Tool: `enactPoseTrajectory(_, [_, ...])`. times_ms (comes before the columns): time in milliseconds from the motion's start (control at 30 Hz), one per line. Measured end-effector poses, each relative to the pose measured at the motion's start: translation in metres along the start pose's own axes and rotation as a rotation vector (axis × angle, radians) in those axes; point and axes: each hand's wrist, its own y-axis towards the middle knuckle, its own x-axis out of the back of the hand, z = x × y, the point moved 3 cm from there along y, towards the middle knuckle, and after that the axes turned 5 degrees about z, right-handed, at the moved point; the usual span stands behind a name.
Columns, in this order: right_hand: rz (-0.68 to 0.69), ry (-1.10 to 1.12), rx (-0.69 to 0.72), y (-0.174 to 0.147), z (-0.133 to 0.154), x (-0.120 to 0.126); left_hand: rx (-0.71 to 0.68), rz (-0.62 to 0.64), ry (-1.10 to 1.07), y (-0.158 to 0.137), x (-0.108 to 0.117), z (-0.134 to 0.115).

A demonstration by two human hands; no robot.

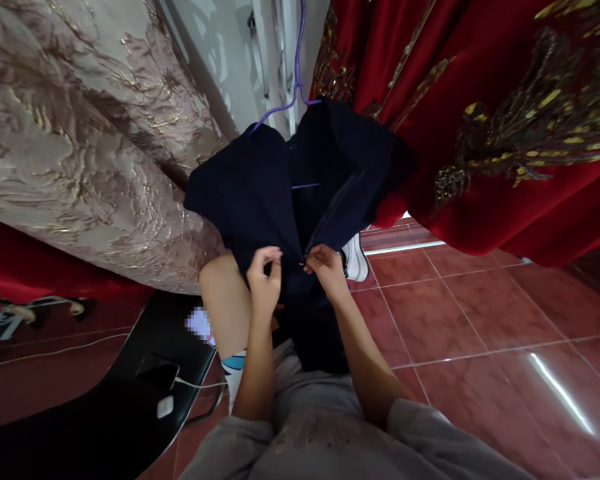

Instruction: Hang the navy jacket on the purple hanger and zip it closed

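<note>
A dark navy garment (260, 180) with a front zipper (333, 210) hangs from a purple hanger (297, 87). Its front is parted in a V above my hands, and the lower part drapes down over my lap. My right hand (327, 270) pinches the zipper at the bottom of the V, fingertips closed on its lower end. Just left of that, my left hand (265, 277) is curled in front of the cloth, thumb and fingers brought together in a loop. Whether anything small is between its fingertips cannot be made out.
Pale pink textured fabric (80, 147) hangs at left; red fabric with gold sequins (480, 133) hangs at right. A black bench (105, 393) holds a phone (155, 372) with a white cable and a small white case (165, 407). A white shoe (356, 259) stands on the red tile floor (460, 307).
</note>
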Motion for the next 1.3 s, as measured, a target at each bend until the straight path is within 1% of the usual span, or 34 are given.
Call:
enactPoseTrajectory(33, [0.024, 0.019, -0.005, -0.001, 0.003, -0.001, 0.004, 0.167, -0.039, -0.002, -0.011, 0.004])
enactPoseTrajectory(67, [0.048, 0.041, -0.007, -0.003, 0.006, -0.002, 0.006, 0.272, -0.063, -0.004, -0.019, 0.007])
enactPoseTrajectory(100, [0.072, 0.067, -0.005, -0.004, 0.008, -0.004, 0.006, 0.311, -0.072, -0.006, -0.026, 0.008])
enactPoseTrajectory(133, [0.095, 0.096, 0.0, -0.006, 0.01, -0.005, 0.006, 0.302, -0.071, -0.008, -0.029, 0.008])
enactPoseTrajectory(200, [0.13, 0.156, 0.009, -0.01, 0.013, -0.006, 0.011, 0.242, -0.064, -0.01, -0.033, 0.007])
enactPoseTrajectory(300, [0.164, 0.194, -0.006, -0.014, 0.016, -0.005, 0.01, 0.181, -0.057, -0.009, -0.031, 0.001])
enactPoseTrajectory(433, [0.215, 0.127, -0.028, -0.017, 0.023, -0.006, -0.047, 0.175, -0.018, -0.006, -0.021, -0.009])
enactPoseTrajectory(500, [0.213, 0.108, -0.034, -0.019, 0.026, -0.006, -0.064, 0.172, 0.016, -0.005, -0.018, -0.01])
enactPoseTrajectory(633, [0.223, 0.058, -0.103, -0.023, 0.025, -0.007, 0.005, 0.079, -0.015, -0.009, -0.014, -0.006])
enactPoseTrajectory(700, [0.235, 0.025, -0.134, -0.025, 0.024, -0.007, 0.023, 0.055, -0.028, -0.01, -0.013, -0.006])
enactPoseTrajectory(800, [0.217, 0.012, -0.114, -0.027, 0.026, -0.006, 0.018, 0.068, -0.039, -0.01, -0.013, -0.008])
enactPoseTrajectory(867, [0.229, 0.01, -0.091, -0.028, 0.028, -0.005, 0.01, 0.091, -0.058, -0.008, -0.013, -0.01])
enactPoseTrajectory(1000, [0.256, -0.008, -0.039, -0.028, 0.031, -0.004, -0.056, 0.128, -0.05, -0.004, -0.014, -0.016])
enactPoseTrajectory(1200, [0.185, -0.046, 0.006, -0.025, 0.03, -0.004, -0.104, 0.183, -0.083, -0.004, -0.016, -0.022])
enactPoseTrajectory(1300, [0.221, -0.092, 0.026, -0.026, 0.033, -0.004, -0.122, 0.197, -0.088, -0.005, -0.017, -0.021])
